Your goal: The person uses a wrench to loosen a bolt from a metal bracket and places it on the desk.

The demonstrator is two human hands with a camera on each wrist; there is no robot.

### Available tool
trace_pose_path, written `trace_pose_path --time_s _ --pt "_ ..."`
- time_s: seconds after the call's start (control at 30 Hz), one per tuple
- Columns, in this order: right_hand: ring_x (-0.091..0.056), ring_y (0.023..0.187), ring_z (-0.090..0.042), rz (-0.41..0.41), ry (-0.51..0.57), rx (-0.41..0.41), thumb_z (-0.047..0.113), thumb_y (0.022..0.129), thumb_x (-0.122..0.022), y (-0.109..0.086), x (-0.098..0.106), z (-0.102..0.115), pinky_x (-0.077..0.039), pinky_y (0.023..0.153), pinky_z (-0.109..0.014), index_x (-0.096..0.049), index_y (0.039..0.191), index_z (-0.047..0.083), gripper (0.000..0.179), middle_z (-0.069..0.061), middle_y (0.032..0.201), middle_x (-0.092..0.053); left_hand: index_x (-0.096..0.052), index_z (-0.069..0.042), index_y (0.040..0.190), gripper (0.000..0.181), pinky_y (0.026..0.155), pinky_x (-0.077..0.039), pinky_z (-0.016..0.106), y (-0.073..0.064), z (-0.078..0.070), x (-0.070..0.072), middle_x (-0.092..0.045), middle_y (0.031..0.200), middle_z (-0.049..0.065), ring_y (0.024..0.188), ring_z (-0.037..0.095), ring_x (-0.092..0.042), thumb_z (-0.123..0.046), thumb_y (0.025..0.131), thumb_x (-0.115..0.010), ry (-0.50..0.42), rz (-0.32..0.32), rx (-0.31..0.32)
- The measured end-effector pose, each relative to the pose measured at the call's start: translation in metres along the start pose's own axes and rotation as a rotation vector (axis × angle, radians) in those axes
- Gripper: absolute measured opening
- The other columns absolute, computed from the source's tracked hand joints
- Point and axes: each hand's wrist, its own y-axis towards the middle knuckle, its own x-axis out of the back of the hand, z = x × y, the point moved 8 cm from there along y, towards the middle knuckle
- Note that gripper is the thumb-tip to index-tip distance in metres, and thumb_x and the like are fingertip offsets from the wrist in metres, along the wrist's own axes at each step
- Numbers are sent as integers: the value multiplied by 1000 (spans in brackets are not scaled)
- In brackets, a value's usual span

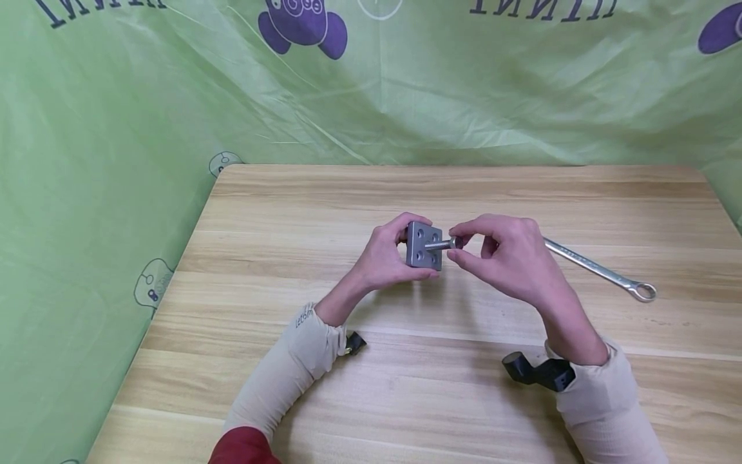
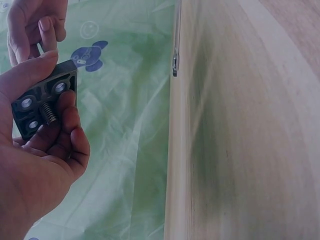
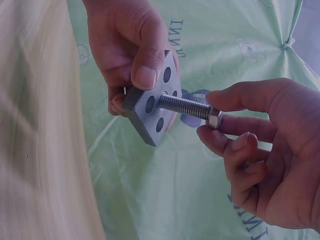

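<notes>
My left hand (image 1: 385,256) grips a small grey square metal plate (image 1: 414,248) by its edges, thumb on one side and fingers round the other. A threaded hex bolt (image 3: 186,106) runs through the plate's middle, between several corner holes. Much of its shank stands out on the right side. In the left wrist view, the bolt's threaded end (image 2: 48,113) pokes out of the recessed back, close to the left fingers. My right hand (image 1: 518,256) pinches the bolt's head (image 3: 214,118) between thumb and fingertips. Both hands are above the wooden table.
A long steel wrench (image 1: 603,268) lies on the wooden table (image 1: 278,212) to the right, its far end hidden behind my right hand. Green printed cloth (image 1: 435,96) hangs behind and left of the table. Black devices (image 1: 536,372) are strapped at both wrists.
</notes>
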Motion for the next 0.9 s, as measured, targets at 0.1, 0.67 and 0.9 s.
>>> trace_pose_path --time_s 0.1,0.67,0.9 --pt "-43 51 0 -27 12 51 8 73 -79 -1 1 3 -33 48 -15 -76 93 16 21 2 80 -72 -56 -3 122 72 85 -51 26 0 -1 0 -71 105 13 89 19 -69 -8 59 -90 -1 0 -2" --pt "-47 52 0 -2 32 51 12 73 -82 0 -1 4 -37 49 -15 -74 99 14 27 0 88 -73 -56 -6 120 69 82 -52 35 0 1 0 -70 102 12 84 18 -68 -8 60 -90 8 -6 1" --pt "-49 50 -7 62 1 -154 38 79 -78 0 -4 -11 -38 47 -22 -75 91 17 24 3 78 -72 -55 -3 122 71 85 -51 28 0 1 0 -70 107 13 88 19 -69 -8 60 -90 6 -1 -2"
